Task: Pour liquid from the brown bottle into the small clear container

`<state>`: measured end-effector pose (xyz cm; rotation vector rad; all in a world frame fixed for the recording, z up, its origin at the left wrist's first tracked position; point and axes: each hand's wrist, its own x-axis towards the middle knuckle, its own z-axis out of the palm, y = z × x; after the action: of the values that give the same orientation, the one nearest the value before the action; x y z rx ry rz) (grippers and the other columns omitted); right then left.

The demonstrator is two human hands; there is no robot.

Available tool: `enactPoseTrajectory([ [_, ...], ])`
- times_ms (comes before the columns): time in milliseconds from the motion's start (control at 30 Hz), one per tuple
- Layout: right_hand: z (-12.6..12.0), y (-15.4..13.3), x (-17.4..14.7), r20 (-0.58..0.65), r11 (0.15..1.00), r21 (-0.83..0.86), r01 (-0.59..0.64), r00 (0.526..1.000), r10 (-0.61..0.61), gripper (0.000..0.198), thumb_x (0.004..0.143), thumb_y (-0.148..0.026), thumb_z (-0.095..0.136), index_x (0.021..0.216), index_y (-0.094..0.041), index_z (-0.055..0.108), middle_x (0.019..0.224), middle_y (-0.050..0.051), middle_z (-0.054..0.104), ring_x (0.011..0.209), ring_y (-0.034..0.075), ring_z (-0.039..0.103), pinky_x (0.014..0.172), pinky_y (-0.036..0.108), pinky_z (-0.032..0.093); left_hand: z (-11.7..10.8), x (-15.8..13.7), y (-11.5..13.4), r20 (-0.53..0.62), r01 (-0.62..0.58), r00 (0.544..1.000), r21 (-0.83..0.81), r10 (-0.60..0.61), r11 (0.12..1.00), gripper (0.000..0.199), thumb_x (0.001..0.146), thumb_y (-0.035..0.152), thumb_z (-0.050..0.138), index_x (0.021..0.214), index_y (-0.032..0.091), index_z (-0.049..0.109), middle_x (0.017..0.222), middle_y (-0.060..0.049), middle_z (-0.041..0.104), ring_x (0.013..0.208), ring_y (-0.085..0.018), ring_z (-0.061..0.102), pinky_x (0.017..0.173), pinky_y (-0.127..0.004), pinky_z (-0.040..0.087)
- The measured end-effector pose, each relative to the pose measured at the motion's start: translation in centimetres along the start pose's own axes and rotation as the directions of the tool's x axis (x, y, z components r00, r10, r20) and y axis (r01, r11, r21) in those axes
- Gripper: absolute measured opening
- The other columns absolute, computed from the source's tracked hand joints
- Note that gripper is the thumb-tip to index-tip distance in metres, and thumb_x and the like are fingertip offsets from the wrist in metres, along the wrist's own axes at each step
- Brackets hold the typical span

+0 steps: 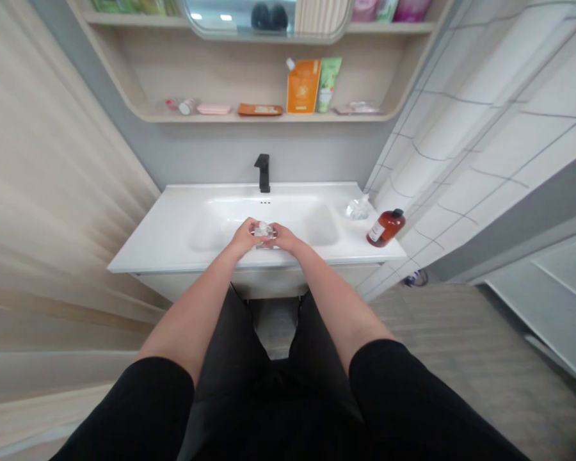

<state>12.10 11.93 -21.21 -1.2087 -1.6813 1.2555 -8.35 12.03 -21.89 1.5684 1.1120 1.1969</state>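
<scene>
Over the front part of the white sink basin [216, 221], my left hand [244, 237] and my right hand [283, 237] meet around a small clear container with a whitish top [264, 229]. Fingers of both hands are closed on its sides, the left from one side and the right from the other. Its lower part is partly covered by the fingers, and its exact kind is too small to make out. Behind the hands, a black faucet [264, 174] stands at the back of the basin.
On the counter's right lie a clear bottle [358, 208] and a tilted-looking amber bottle with a black cap [386, 228]. Above, a shelf [211, 120] holds an orange pouch [303, 86], a green tube [328, 84] and small items. A beige curtain [43, 160] hangs at left.
</scene>
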Motion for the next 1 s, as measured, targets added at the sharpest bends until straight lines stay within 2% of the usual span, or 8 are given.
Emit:
enactPoseTrajectory([
  [333,0.0,1.1,0.6,0.014,1.0,0.019,0.018,1.0,-0.018,0.068,0.059,-0.025,0.099,0.12,-0.024,0.068,0.104,0.0,0.077,0.094,0.021,0.074,0.085,0.032,0.062,0.1,-0.1,0.3,0.0,-0.022,1.0,-0.026,0.022,0.999,0.065,0.056,0.046,0.1,0.108,0.024,0.068,0.11,-0.004,0.078,0.102,-0.026,0.072,0.096,-0.04,0.057],
  [500,0.0,0.8,0.5,-0.03,0.994,-0.102,0.025,0.999,-0.029,0.067,0.06,-0.026,0.102,0.119,-0.023,0.07,0.109,0.001,0.077,0.098,0.021,0.073,0.092,0.034,0.061,0.1,-0.4,1.1,0.001,-0.061,0.998,0.001,0.061,0.998,0.047,0.076,0.055,0.089,0.107,0.021,0.08,0.119,-0.011,0.082,0.115,-0.032,0.075,0.109,-0.047,0.056],
  [633,0.0,0.8,0.4,-0.055,0.987,-0.16,0.025,0.998,-0.034,0.065,0.062,-0.03,0.103,0.119,-0.022,0.071,0.106,0.001,0.077,0.097,0.022,0.073,0.097,0.039,0.06,-0.3,-0.4,2.5,-0.134,-0.068,0.988,0.11,0.082,0.992,0.039,0.087,0.054,0.084,0.108,0.021,0.084,0.125,-0.011,0.083,0.121,-0.03,0.074,0.109,-0.045,0.057],
  [700,0.1,0.9,0.5,-0.062,0.986,-0.165,0.032,0.997,-0.043,0.067,0.062,-0.032,0.103,0.12,-0.023,0.072,0.107,0.001,0.078,0.098,0.023,0.073,0.098,0.04,0.06,-0.6,-0.2,3.6,-0.167,-0.086,0.978,0.247,0.129,0.965,0.032,0.09,0.05,0.082,0.104,0.022,0.085,0.121,-0.011,0.083,0.117,-0.029,0.074,0.106,-0.043,0.057],
  [767,0.1,1.1,0.5,-0.08,0.984,-0.172,0.037,0.995,-0.052,0.069,0.061,-0.032,0.104,0.122,-0.023,0.072,0.109,0.001,0.077,0.1,0.024,0.073,0.1,0.041,0.06,-0.8,0.1,4.8,-0.147,-0.112,0.972,0.403,0.185,0.908,0.026,0.09,0.046,0.083,0.098,0.022,0.086,0.113,-0.011,0.082,0.11,-0.029,0.074,0.103,-0.042,0.057],
  [833,0.0,1.2,0.6,-0.084,0.986,-0.164,0.028,0.996,-0.043,0.072,0.062,-0.033,0.104,0.125,-0.023,0.072,0.109,0.001,0.077,0.099,0.024,0.073,0.1,0.041,0.06,-0.9,0.5,5.7,-0.125,-0.134,0.968,0.478,0.218,0.868,0.023,0.09,0.043,0.083,0.094,0.021,0.085,0.108,-0.01,0.08,0.102,-0.027,0.073,0.1,-0.041,0.055],
  [900,0.1,1.3,0.6,-0.084,0.99,-0.137,0.01,0.996,-0.022,0.072,0.063,-0.034,0.104,0.127,-0.023,0.072,0.106,0.001,0.077,0.096,0.024,0.074,0.098,0.041,0.061,-0.9,1.0,6.1,-0.158,-0.114,0.966,0.444,0.203,0.888,0.021,0.09,0.042,0.081,0.092,0.021,0.084,0.103,-0.008,0.08,0.095,-0.026,0.072,0.095,-0.039,0.054],
  [1000,0.1,1.2,0.4,-0.093,0.992,-0.125,0.011,0.995,-0.023,0.071,0.062,-0.032,0.105,0.125,-0.024,0.073,0.103,0.0,0.077,0.095,0.024,0.074,0.098,0.042,0.061,-1.0,1.6,5.8,-0.217,-0.015,0.973,0.289,0.081,0.957,0.026,0.087,0.044,0.082,0.082,0.019,0.079,0.086,-0.004,0.075,0.089,-0.024,0.068,0.085,-0.035,0.051],
])
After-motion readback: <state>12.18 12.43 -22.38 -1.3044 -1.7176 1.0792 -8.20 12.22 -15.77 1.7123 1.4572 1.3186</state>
